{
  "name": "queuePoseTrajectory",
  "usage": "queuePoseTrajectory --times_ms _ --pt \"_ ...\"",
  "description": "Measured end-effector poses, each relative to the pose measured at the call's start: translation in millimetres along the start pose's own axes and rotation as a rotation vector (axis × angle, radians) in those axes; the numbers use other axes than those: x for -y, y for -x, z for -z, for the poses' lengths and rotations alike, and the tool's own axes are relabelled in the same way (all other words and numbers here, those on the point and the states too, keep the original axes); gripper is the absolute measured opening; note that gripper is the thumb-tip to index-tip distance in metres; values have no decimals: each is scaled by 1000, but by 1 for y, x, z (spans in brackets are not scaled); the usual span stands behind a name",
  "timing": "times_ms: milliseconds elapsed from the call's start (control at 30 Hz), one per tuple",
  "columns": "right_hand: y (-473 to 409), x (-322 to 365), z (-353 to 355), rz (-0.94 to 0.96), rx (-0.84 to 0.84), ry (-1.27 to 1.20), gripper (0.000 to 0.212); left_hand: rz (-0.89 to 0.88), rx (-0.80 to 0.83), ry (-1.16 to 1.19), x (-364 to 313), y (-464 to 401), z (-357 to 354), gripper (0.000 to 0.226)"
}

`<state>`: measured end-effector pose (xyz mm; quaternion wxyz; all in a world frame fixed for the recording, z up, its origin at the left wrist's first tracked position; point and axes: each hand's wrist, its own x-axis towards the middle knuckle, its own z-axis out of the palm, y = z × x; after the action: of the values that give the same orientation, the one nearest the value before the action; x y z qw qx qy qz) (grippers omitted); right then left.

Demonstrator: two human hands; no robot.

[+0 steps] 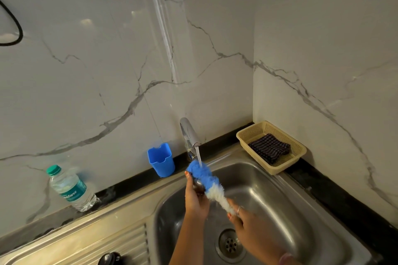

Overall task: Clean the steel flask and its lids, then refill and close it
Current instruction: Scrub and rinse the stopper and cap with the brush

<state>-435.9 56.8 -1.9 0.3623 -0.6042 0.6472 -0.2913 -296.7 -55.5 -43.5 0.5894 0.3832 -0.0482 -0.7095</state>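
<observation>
While water runs from the curved chrome tap point(189, 133), I work over the stainless steel sink basin point(280, 196), the biggest thing here, sunk into the dark stone tabletop point(336, 196). To its right sits a cream perforated plastic basket point(243, 133) holding a folded dark checked cloth point(269, 148). On the left stands a clear plastic water bottle with a green cap point(69, 187), partly full, and nearer the tap an open blue plastic cup point(161, 160) whose contents I cannot see.

My left hand point(196, 198) has its grip curled round a small steel piece point(198, 183), which I judge to be one of the flask's lids or its neck; it is mostly hidden, so I cannot say which. My right hand point(243, 219) pinches the lower end of the fluffy blue-and-white bottle brush point(209, 180), whose blue head lies under the stream and against the steel.

Wet steel will likely be slippery and rigid, so I would hold it around its sides, firmly. The brush is soft and light, bending easily, so holding it close to the head should give control.

At the bottom edge a dark round object point(109, 258) rests on the drainboard.
</observation>
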Motion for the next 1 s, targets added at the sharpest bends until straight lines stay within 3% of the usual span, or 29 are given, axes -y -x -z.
queuePoseTrajectory --times_ms 133,333,533,700,867,1000 --pt "-15 -11 1 -110 28 -29 42 27 -8 0 2 3 1 51" --pt "-11 -7 4 -28 53 19 46 41 -7 69 -2 0 5 47" --pt "-17 -7 4 -32 74 -8 45 -11 25 -102 0 -1 3 46" --pt "-24 -13 8 -78 83 -12 46 41 -3 -35 -3 -4 11 48" --pt "-13 -1 2 -9 83 -23 46 20 28 -7 -8 2 5 42" --pt "-26 -5 2 -103 92 -86 46 -1 -10 -85 -9 1 5 50"
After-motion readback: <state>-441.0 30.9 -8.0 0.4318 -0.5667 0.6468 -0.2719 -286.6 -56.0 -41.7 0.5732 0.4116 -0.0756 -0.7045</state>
